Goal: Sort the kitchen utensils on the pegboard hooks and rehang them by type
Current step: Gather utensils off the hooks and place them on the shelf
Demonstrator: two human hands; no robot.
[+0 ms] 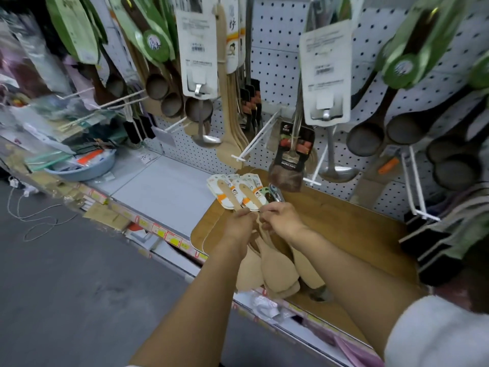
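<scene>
Grey floor (66, 287) beneath a white shelf (164, 186) and wooden board (357, 229).

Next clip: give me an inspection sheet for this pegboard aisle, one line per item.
Surface: brown board on a grey shelf.
Job's things: bundle of wooden spatulas with label cards, held; ladles and dark spoons hang from the pegboard.
Clutter: blue basin of packets.
Grippers: left hand and right hand both grip the spatula handles.
Cables: white cord on the floor.
Surroundings: empty white hook.
</scene>
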